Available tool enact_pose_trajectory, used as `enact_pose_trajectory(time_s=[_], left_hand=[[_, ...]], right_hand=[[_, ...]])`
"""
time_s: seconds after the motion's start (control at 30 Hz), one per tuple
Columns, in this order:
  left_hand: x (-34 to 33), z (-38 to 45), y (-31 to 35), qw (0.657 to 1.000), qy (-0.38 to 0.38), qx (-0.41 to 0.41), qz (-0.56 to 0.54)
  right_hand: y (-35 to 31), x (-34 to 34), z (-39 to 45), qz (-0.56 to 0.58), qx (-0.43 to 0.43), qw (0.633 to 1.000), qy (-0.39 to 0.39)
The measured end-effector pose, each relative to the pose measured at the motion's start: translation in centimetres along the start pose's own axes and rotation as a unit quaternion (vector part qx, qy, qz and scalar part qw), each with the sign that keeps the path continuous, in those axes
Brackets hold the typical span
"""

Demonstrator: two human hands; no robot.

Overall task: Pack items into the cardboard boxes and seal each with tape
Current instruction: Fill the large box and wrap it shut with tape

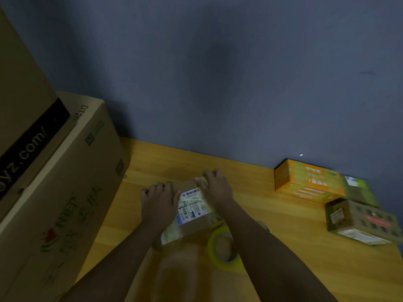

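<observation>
Two hands rest on a small cardboard box [192, 212] that lies on the wooden table [261, 192], near the table's middle and just short of the blue-grey wall [218, 73]. The left hand [158, 200] lies on the box's left side with fingers bent down over its left edge. The right hand [214, 186] sits at the box's far right corner, fingers curled over that corner onto a strip of clear tape [201, 182] (whether the tape is pinched or only pressed cannot be told). A white shipping label [192, 205] shows on the box top between the hands. A roll of yellowish tape [224, 247] lies just beside the box's near right corner, under the right forearm. Well to the right of the box stand an orange carton [305, 182] and a taped brown package [362, 221], touching a green item [359, 190]. Left of the box, two large cardboard cartons [65, 182] are stacked.
</observation>
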State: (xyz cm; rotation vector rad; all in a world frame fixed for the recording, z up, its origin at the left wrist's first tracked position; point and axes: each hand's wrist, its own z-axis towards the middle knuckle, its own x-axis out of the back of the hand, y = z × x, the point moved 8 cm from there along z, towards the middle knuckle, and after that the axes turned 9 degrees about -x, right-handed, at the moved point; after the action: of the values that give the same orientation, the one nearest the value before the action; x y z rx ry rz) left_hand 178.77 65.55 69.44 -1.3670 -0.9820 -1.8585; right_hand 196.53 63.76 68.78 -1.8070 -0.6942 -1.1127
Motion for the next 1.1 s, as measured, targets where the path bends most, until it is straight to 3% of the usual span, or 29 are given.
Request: enact_pose_trajectory(time_s=[0.13, 0.23, 0.37, 0.57, 0.8, 0.93, 1.1], left_hand=[[1.9, 0.6, 0.3, 0.996, 0.074, -0.040, 0.040], [0.2, -1.0, -0.1, 0.994, 0.073, -0.065, 0.043], [-2.0, -2.7, 0.3, 0.991, 0.035, -0.127, -0.029], [-2.1, 3.4, -2.3, 0.998, -0.021, -0.022, -0.047], [-7.0, 6.2, -4.2, 0.993, -0.113, 0.002, -0.038], [-7.9, 6.4, -4.5, 0.993, -0.113, 0.031, -0.033], [-7.9, 6.2, -4.4, 0.994, -0.107, 0.026, -0.028]], right_hand=[[0.3, 3.1, -2.1, 0.089, 0.040, 0.988, 0.119], [1.6, 1.2, -5.2, 0.094, 0.041, 0.980, 0.173], [4.2, -2.9, -7.3, 0.073, -0.024, 0.993, 0.092], [1.0, 0.7, -3.2, 0.040, 0.024, 0.989, 0.138], [-1.5, -3.2, 7.4, -0.064, 0.017, 0.998, 0.005], [-0.8, -5.4, 6.8, -0.117, 0.008, 0.992, 0.043], [0.0, -6.5, -0.3, -0.080, 0.040, 0.992, 0.089]])
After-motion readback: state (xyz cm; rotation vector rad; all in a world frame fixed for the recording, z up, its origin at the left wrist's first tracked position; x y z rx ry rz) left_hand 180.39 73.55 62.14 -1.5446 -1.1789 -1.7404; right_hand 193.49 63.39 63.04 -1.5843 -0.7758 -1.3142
